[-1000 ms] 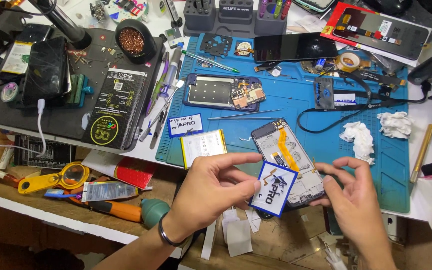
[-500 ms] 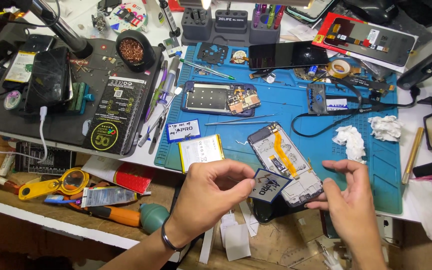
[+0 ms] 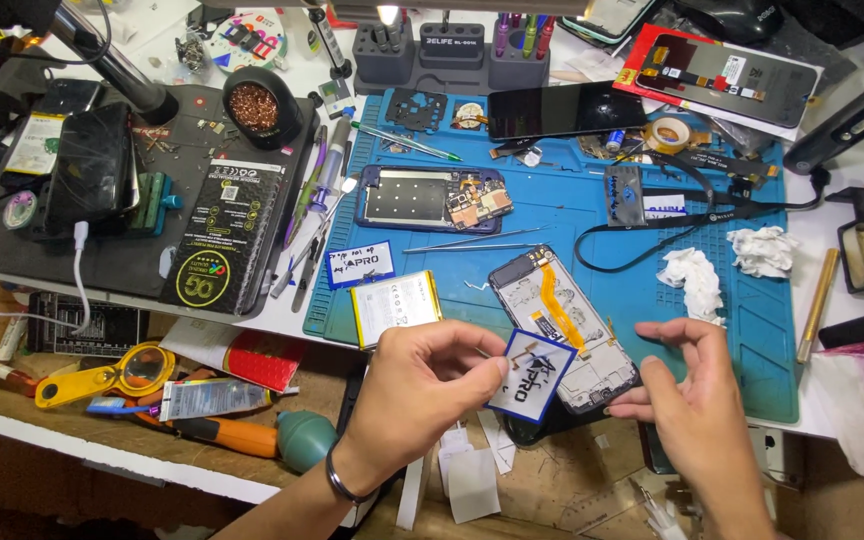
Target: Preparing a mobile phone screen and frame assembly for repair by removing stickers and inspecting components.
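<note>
- We see two bare hands over the near edge of one blue work mat point(image 3: 572, 210).
- The left hand point(image 3: 422, 385) pinches one small white label with a blue border point(image 3: 532, 375) between thumb and fingertips; the label is tilted and lifted off the mat, just in front of the opened phone.
- The right hand point(image 3: 697, 400) has its fingers spread loosely and holds nothing; its fingertips touch the lower right corner of the opened phone.
- One opened phone frame with an orange flex cable point(image 3: 564, 325) lies slanted on the mat between the two hands.
- A second opened phone frame, dark blue with a bare circuit board point(image 3: 432, 197), lies farther back on the mat.
- We count two labels in all: the held one, and one more with a blue border point(image 3: 360, 264) flat at the mat's left edge.
- One flat silvery battery point(image 3: 395, 305) lies just beside that second label, near the left hand.
- Two crumpled white wipes point(image 3: 692, 280) sit on the right part of the mat, near each other.
- One black phone screen point(image 3: 564, 108) lies at the back of the mat, and one roll of tape point(image 3: 667, 133) is just to its right.
- One yellow magnifier point(image 3: 102, 377) rests on the lower shelf at left.
</note>
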